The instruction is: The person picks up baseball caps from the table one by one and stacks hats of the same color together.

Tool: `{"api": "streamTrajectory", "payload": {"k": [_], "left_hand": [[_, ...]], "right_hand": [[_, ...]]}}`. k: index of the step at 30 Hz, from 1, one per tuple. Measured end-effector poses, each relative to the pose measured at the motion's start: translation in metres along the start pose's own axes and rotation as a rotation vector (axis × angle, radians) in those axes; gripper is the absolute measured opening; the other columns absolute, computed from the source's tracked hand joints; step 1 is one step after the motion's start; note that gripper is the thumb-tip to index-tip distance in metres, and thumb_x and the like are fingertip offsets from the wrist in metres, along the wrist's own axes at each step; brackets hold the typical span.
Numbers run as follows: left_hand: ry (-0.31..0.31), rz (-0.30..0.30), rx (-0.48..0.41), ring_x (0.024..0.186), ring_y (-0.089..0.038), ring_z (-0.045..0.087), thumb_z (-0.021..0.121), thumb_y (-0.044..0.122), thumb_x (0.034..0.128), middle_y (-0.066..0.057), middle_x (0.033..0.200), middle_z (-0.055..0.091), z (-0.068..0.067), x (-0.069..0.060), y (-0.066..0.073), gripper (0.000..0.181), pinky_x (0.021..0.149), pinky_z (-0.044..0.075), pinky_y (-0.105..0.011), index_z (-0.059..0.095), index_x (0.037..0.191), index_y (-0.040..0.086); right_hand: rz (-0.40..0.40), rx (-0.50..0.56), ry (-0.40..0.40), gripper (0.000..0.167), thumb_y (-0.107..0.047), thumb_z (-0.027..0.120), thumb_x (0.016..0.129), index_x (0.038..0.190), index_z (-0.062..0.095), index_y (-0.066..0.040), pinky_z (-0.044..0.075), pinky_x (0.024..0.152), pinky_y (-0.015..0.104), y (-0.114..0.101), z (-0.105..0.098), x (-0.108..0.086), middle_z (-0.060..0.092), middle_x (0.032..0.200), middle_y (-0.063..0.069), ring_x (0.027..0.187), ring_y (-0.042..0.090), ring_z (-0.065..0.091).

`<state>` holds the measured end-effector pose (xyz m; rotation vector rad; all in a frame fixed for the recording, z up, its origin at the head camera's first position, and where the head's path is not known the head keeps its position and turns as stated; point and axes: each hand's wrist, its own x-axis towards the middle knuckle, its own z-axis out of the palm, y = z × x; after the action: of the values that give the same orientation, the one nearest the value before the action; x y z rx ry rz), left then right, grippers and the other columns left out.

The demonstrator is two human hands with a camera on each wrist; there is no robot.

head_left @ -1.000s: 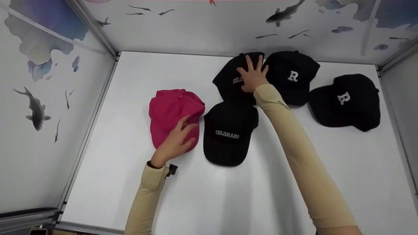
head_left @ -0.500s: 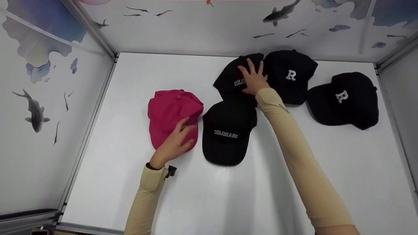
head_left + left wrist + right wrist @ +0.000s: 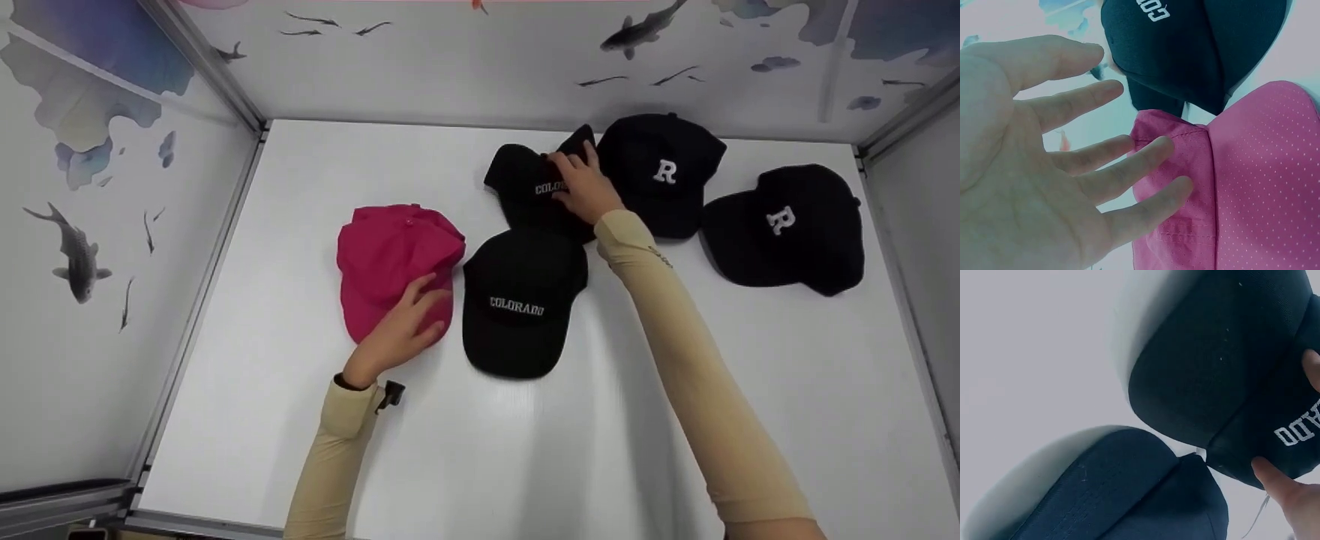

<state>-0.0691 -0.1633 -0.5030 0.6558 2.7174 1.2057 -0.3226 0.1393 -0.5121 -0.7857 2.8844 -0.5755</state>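
Note:
My left hand [image 3: 401,330] hovers over or lightly rests on the brim side of a pink cap [image 3: 397,240], fingers spread and relaxed. In the left wrist view its fingertips overlap the pink cap [image 3: 1185,225]; contact cannot be told. My right hand [image 3: 589,187] grips the crown of a black COLORADO cap [image 3: 521,184] at the back, fingers bent into the fabric, and the crown is dented. The right wrist view shows its thumb and a fingertip against the black cap [image 3: 1252,394], beside the lettering. Another black COLORADO cap [image 3: 521,277] lies just in front.
Two black caps with a white R lie to the right, one at the back [image 3: 660,202] and one farther right [image 3: 810,247]. All sit on a white table [image 3: 247,420]. Walls with fish prints [image 3: 450,75] border the back and sides.
My right hand's spread fingers have drawn together on the back black cap, and its crown has folded inward, changing outline. My left hand has stayed over the pink cap. The view shifted slightly.

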Motion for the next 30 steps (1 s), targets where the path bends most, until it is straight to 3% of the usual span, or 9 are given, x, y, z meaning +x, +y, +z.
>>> {"api": "streamTrajectory", "payload": {"k": [6, 15, 23, 27, 30], "left_hand": [[-0.008, 0.01, -0.006, 0.125, -0.035, 0.043, 0.059, 0.005, 0.0937, -0.029, 0.142, 0.032, -0.001, 0.001, 0.0, 0.039, 0.1, 0.043, -0.045, 0.05, 0.13, -0.004], [-0.018, 0.003, -0.021, 0.124, -0.035, 0.044, 0.059, 0.006, 0.0937, -0.028, 0.142, 0.033, -0.003, -0.002, 0.003, 0.04, 0.1, 0.042, -0.045, 0.05, 0.131, -0.003], [-0.033, 0.01, 0.0, 0.124, -0.034, 0.044, 0.059, 0.006, 0.0942, -0.027, 0.14, 0.037, -0.002, -0.001, 0.005, 0.039, 0.1, 0.042, -0.046, 0.05, 0.131, -0.004], [-0.053, 0.01, 0.012, 0.125, -0.035, 0.044, 0.058, 0.007, 0.0947, -0.027, 0.138, 0.039, -0.006, 0.0, 0.006, 0.039, 0.102, 0.04, -0.046, 0.05, 0.131, -0.005], [-0.049, -0.004, 0.041, 0.124, -0.034, 0.045, 0.057, 0.006, 0.0944, -0.026, 0.137, 0.041, -0.013, 0.002, 0.006, 0.038, 0.102, 0.04, -0.045, 0.051, 0.13, -0.004]], "right_hand": [[-0.043, -0.034, 0.191, 0.044, -0.014, 0.062, 0.095, 0.136, 0.045, -0.011, 0.052, 0.075, 0.055, -0.003, -0.012, -0.003, 0.054, 0.13, 0.019, 0.143, 0.038, 0.013], [-0.017, 0.024, 0.469, 0.043, -0.023, 0.057, 0.098, 0.137, 0.045, -0.011, 0.033, 0.101, 0.061, -0.018, -0.062, -0.013, 0.056, 0.131, 0.015, 0.143, 0.03, 0.019], [-0.094, 0.065, 0.661, 0.042, -0.027, 0.061, 0.096, 0.133, 0.049, -0.01, 0.027, 0.105, 0.049, -0.052, -0.098, -0.055, 0.059, 0.13, 0.01, 0.139, 0.03, 0.029], [-0.165, 0.026, 0.75, 0.041, -0.026, 0.065, 0.094, 0.129, 0.054, -0.008, 0.026, 0.102, 0.051, -0.075, -0.097, -0.083, 0.062, 0.126, 0.01, 0.135, 0.032, 0.036], [-0.21, -0.011, 0.76, 0.04, -0.023, 0.068, 0.092, 0.126, 0.056, -0.008, 0.027, 0.099, 0.054, -0.089, -0.084, -0.105, 0.064, 0.122, 0.01, 0.131, 0.034, 0.04]]}}
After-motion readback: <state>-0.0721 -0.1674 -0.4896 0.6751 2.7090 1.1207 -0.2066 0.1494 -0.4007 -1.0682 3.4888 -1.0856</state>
